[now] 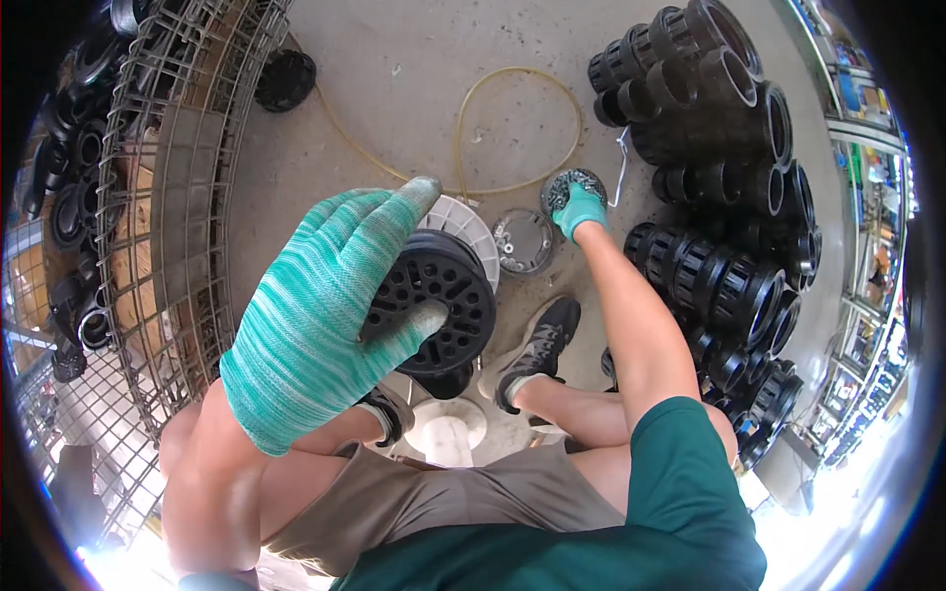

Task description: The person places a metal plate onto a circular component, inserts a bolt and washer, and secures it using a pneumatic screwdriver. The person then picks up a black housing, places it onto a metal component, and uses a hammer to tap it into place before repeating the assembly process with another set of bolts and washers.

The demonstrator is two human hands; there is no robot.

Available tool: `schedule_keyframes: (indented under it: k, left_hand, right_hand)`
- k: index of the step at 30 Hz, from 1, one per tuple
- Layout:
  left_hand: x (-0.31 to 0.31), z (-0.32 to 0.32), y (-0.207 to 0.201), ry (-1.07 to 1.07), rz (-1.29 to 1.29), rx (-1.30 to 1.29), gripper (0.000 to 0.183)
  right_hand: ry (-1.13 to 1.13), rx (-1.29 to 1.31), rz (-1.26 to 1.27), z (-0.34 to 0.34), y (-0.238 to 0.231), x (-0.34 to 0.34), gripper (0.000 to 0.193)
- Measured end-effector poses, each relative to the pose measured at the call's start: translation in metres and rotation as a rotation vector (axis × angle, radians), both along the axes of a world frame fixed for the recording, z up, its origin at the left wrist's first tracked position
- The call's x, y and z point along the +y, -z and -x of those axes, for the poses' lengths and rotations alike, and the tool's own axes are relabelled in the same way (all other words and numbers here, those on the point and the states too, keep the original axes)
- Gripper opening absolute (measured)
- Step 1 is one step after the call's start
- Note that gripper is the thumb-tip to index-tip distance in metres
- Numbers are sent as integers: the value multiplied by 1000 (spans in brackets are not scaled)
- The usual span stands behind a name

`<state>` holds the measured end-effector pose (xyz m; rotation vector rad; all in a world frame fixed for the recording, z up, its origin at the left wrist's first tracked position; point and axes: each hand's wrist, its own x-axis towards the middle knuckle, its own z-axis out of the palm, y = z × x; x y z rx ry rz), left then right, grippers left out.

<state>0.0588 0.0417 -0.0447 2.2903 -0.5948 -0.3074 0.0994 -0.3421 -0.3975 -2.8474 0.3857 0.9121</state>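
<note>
My left hand (330, 305), in a green-and-white striped knit glove, is over the left side of a black round plastic part with a slotted, holed face (448, 305). Its fingers and thumb are apart, the thumb lying across that face; whether it touches cannot be told. Behind this part shows a white ribbed round disc (471, 229). At arm's length, my gloved right hand (581, 209) reaches into a round container (548, 193) full of small dark pieces. Its fingers are bent down into them, the tips hidden. Next to it a shallow round tray (524, 241) holds small bits.
Stacks of black ribbed plastic fittings (714, 128) rise on the right. A wire mesh cage (187, 197) with black parts stands left. A yellowish hose (520, 69) loops over the floor near a black round piece (286, 81). Shelves (867, 138) line the far right.
</note>
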Motion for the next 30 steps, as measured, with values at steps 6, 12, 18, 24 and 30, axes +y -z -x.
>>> schedule_keyframes:
  k: [6, 12, 18, 24, 30]
  left_hand:
    - [-3, 3, -7, 13, -3, -39, 75]
    - [-6, 6, -14, 15, -33, -87, 69]
    - [-13, 10, -22, -8, 100, -24, 57]
    - [-35, 19, -21, -226, 688, 739, 59]
    - [-58, 32, -23, -138, 1159, 1361, 77]
  right_hand:
    - [38, -283, -218, 18, 11, -26, 33]
    - [357, -238, -489, 23, -13, -40, 26]
    - [709, -216, -899, 15, -96, -39, 23]
    - [356, -192, -995, 16, -307, 44, 23]
    - [-261, -296, -737, 75, -444, 129, 23]
